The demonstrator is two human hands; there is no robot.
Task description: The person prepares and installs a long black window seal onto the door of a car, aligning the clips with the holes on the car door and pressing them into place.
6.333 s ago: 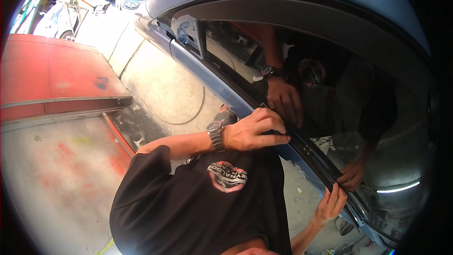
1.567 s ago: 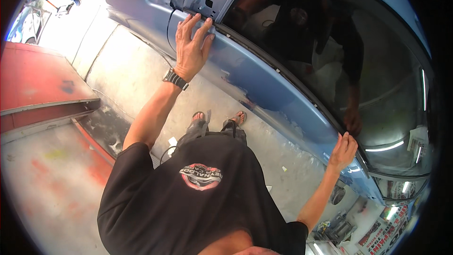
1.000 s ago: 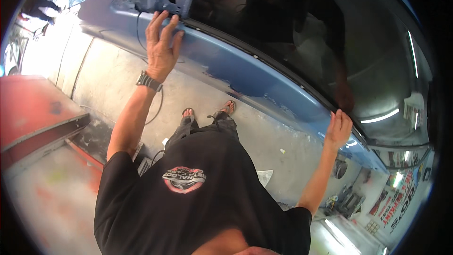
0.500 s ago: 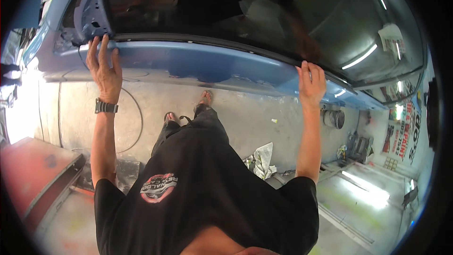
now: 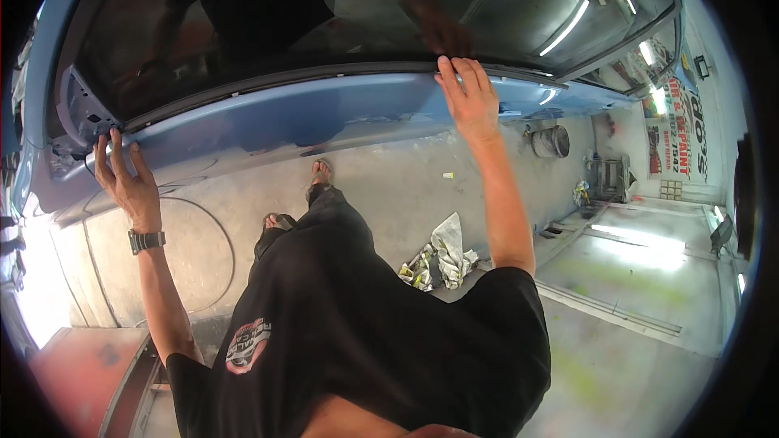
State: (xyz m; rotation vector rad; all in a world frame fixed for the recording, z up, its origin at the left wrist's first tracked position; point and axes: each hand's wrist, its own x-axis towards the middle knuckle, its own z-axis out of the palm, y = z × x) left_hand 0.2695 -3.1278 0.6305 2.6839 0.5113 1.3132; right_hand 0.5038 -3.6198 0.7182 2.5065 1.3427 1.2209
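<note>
"Looking at hands set so far apart — why hold them that way?"

"Probably to steady the long, black, rubber-looking trim strip (image 5: 292, 79) at two places. It runs along the top edge of the glossy blue car door (image 5: 324, 109), below the dark, reflective side window (image 5: 365, 16)."

"Where does each hand come in?"

"The bare left hand (image 5: 130, 182) is at the front end, by the blue-grey, holed corner plate (image 5: 81, 105); the bare right hand (image 5: 469, 105) is well back along the door."

"And their fingers?"

"The left ones are spread, closed around nothing that I can see, tips at the door's edge just beside the strip's end. The right ones lie close together, tips over the strip — whether they pinch it or merely press, I cannot tell."
</note>
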